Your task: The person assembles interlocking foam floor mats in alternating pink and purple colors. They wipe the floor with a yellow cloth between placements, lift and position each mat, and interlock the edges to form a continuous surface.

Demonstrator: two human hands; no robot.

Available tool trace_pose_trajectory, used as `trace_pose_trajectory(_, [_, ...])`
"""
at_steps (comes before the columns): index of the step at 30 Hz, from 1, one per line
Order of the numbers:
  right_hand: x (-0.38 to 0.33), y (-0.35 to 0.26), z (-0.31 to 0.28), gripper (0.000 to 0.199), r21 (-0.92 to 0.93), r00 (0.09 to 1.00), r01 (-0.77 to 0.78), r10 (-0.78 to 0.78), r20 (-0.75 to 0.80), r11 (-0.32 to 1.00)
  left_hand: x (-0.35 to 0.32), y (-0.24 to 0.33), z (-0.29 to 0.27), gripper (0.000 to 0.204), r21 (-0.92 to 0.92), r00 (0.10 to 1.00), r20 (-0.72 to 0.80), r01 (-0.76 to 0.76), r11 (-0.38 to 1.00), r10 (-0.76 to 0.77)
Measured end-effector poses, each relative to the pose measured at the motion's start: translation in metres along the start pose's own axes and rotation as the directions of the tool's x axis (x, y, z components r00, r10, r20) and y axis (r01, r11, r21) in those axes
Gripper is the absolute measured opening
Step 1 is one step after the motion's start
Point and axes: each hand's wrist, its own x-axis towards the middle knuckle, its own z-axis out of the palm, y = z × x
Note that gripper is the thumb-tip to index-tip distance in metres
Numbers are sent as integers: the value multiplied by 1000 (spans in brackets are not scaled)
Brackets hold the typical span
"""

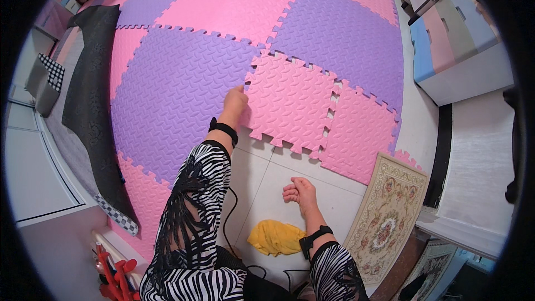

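Note:
My left hand [236,103] is at the left edge of a pink foam mat tile [292,100], its fingers closed on that edge beside a purple foam tile [178,86]; the fingertips are partly hidden. Gaps show between the teeth along the pink tile's far and right edges. To its right lies a narrower pink foam piece [356,131]. Over the white floor tiles [262,173], my right hand [301,192] hovers with loosely curled fingers and holds nothing. A crumpled yellow cloth [276,238] lies just below it.
A patterned rug [387,220] overlaps the mat at right. Drawers with coloured fronts [454,39] stand beyond it. At left, a dark mat [92,100] is folded back. Red objects [117,270] sit at lower left. A black cable [225,226] runs near my left arm.

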Motion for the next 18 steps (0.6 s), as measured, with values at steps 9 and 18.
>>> trace_pose_trajectory(9, [1,1,1,24,-4,1000,1,-1,-19,1000,-49,-12,31,48,-109,967,-226,-142,984,115])
trace_pose_trajectory(18, [0,1,0,25,-5,1000,0,0,-23,1000,-54,-1,26,48,-21,951,-267,-171,985,159])
